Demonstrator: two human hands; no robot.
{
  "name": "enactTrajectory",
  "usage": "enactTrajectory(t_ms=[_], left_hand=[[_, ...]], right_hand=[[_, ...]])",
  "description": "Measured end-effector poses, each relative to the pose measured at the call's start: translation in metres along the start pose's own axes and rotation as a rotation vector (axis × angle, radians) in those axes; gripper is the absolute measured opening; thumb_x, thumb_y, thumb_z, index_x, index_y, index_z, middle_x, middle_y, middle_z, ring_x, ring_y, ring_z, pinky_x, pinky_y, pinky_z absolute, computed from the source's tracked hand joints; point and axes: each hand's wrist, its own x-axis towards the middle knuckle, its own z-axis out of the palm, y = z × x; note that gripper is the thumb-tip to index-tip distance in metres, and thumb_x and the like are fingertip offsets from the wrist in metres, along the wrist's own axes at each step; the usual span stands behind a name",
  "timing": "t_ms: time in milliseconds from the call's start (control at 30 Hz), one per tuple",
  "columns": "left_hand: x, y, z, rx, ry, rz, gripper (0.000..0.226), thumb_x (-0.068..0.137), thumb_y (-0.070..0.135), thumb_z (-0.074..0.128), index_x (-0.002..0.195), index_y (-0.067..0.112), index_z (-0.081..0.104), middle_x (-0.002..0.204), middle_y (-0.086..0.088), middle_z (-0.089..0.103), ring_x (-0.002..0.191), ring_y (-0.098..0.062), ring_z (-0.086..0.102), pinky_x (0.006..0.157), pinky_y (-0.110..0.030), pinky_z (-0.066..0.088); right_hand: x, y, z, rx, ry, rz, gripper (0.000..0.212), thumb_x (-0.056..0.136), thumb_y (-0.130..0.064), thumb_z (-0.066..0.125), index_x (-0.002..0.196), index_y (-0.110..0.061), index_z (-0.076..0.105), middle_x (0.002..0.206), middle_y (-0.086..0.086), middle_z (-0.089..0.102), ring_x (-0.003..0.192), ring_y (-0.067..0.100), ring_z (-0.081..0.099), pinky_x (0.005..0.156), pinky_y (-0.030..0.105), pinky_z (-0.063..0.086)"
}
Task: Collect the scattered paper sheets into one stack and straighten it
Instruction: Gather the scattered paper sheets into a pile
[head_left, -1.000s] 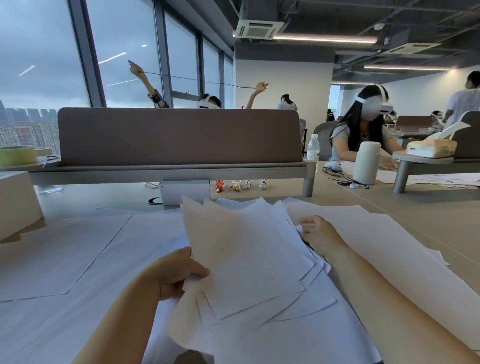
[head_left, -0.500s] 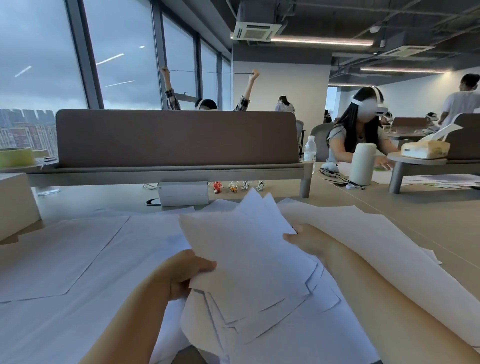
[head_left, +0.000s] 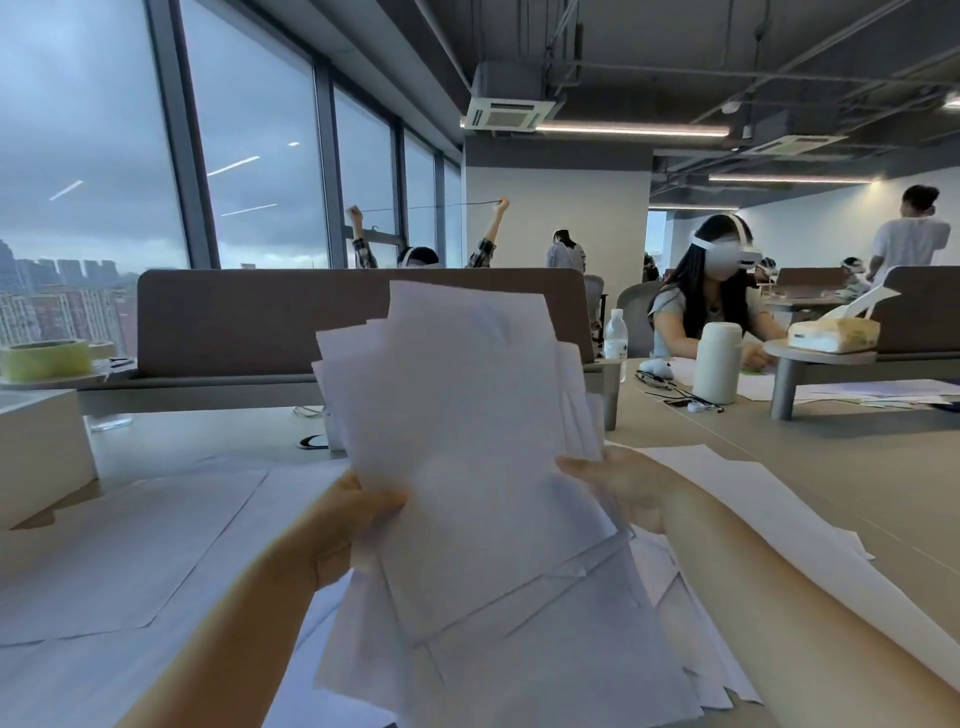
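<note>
open-plan office, grey sky behind tall windows (head_left: 249, 156), a long pale bench (head_left: 857, 499) up front. over it the bundle of paper sheets (head_left: 467, 467) is held up off the bench, tilted nearly upright, edges uneven and corners fanning out at top and bottom. the left grip (head_left: 343, 525) pinches the bundle's left edge, thumb across the front sheet and fingers behind. the right grip (head_left: 618, 493) is at the right edge at about the same height; its fingers are mostly hidden by the paper, so it looks closed on the sheets, though i can't see exactly how. around the forearms more loose sheets (head_left: 130, 545) lie flat on the bench, some overlapping, and one long sheet (head_left: 769, 519) runs off to the right. far left sits a white box (head_left: 36, 452), with a green tape roll (head_left: 44, 358) on a shelf behind it. a brown divider panel (head_left: 260, 322) crosses the bench beyond the bundle. right of it stand a water bottle (head_left: 616, 338) and a white flask (head_left: 717, 364); a person (head_left: 696, 317) in a white headset sits behind them, near a tissue box (head_left: 834, 332).
</note>
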Motion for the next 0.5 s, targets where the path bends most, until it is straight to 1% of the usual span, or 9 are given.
enactTrajectory(t_ms=[33,67,100,167,233,300,367,433,500], left_hand=[[-0.001,0.01,0.001,-0.008,-0.017,0.034,0.037,0.075,-0.011,0.064,0.111,-0.001,0.061,0.08,-0.013,0.073,0.062,-0.021,0.071,0.061,-0.033,0.061],[-0.002,0.022,0.003,-0.013,-0.034,0.077,0.039,0.072,-0.01,0.065,0.11,0.0,0.061,0.082,-0.015,0.072,0.063,-0.02,0.071,0.063,-0.033,0.061],[-0.002,0.034,0.005,-0.021,-0.046,0.122,0.044,0.069,-0.007,0.066,0.112,0.002,0.059,0.086,-0.015,0.071,0.065,-0.02,0.072,0.064,-0.033,0.061],[-0.002,0.056,0.011,-0.028,-0.043,0.212,0.055,0.067,-0.001,0.068,0.119,0.009,0.055,0.094,-0.012,0.07,0.074,-0.021,0.072,0.069,-0.035,0.061],[-0.001,0.077,0.019,-0.029,0.001,0.292,0.052,0.078,-0.002,0.069,0.122,0.017,0.049,0.099,-0.007,0.069,0.082,-0.022,0.069,0.072,-0.037,0.06],[-0.001,0.093,0.028,-0.028,0.024,0.362,0.045,0.087,0.004,0.063,0.124,0.021,0.045,0.106,-0.006,0.066,0.091,-0.022,0.066,0.078,-0.039,0.058],[0.001,0.101,0.032,0.008,0.047,0.414,0.045,0.087,0.014,0.065,0.124,0.025,0.042,0.11,-0.001,0.065,0.097,-0.017,0.066,0.081,-0.037,0.055],[0.001,0.099,0.031,0.061,0.082,0.459,0.049,0.085,0.02,0.069,0.125,0.025,0.043,0.113,0.003,0.066,0.1,-0.012,0.066,0.082,-0.03,0.054],[0.001,0.09,0.028,0.086,0.119,0.467,0.052,0.081,0.022,0.073,0.126,0.022,0.047,0.115,0.0,0.067,0.104,-0.016,0.066,0.085,-0.033,0.054]], right_hand=[[-0.002,-0.011,0.001,0.016,-0.005,-0.082,0.046,0.077,-0.028,0.075,0.116,-0.007,0.063,0.116,0.01,0.069,0.103,0.023,0.065,0.092,0.032,0.05],[-0.003,-0.023,0.001,0.025,0.016,-0.164,0.036,0.081,-0.017,0.073,0.115,-0.008,0.064,0.118,0.011,0.068,0.104,0.024,0.066,0.09,0.032,0.051],[-0.005,-0.034,0.001,0.042,0.047,-0.239,0.034,0.083,-0.008,0.07,0.116,-0.007,0.063,0.118,0.013,0.068,0.105,0.026,0.066,0.087,0.032,0.053],[-0.009,-0.058,0.002,0.088,0.121,-0.387,0.043,0.084,-0.001,0.068,0.125,-0.005,0.057,0.118,0.014,0.067,0.108,0.029,0.064,0.085,0.034,0.054],[-0.017,-0.081,0.005,0.12,0.171,-0.534,0.042,0.084,0.0,0.067,0.123,-0.01,0.056,0.115,0.01,0.066,0.105,0.025,0.064,0.088,0.036,0.053],[-0.023,-0.096,0.008,0.176,0.192,-0.619,0.036,0.084,-0.001,0.067,0.108,-0.025,0.056,0.109,0.001,0.066,0.099,0.018,0.065,0.088,0.035,0.052],[-0.029,-0.106,0.01,0.185,0.195,-0.667,0.037,0.082,-0.008,0.072,0.101,-0.033,0.052,0.109,-0.004,0.066,0.1,0.015,0.065,0.088,0.035,0.052],[-0.03,-0.106,0.01,0.156,0.199,-0.676,0.043,0.079,-0.012,0.075,0.103,-0.038,0.05,0.112,-0.007,0.065,0.106,0.015,0.064,0.091,0.035,0.05],[-0.029,-0.099,0.01,0.166,0.201,-0.657,0.048,0.078,-0.01,0.076,0.103,-0.042,0.05,0.11,-0.012,0.064,0.107,0.013,0.062,0.093,0.035,0.049]])
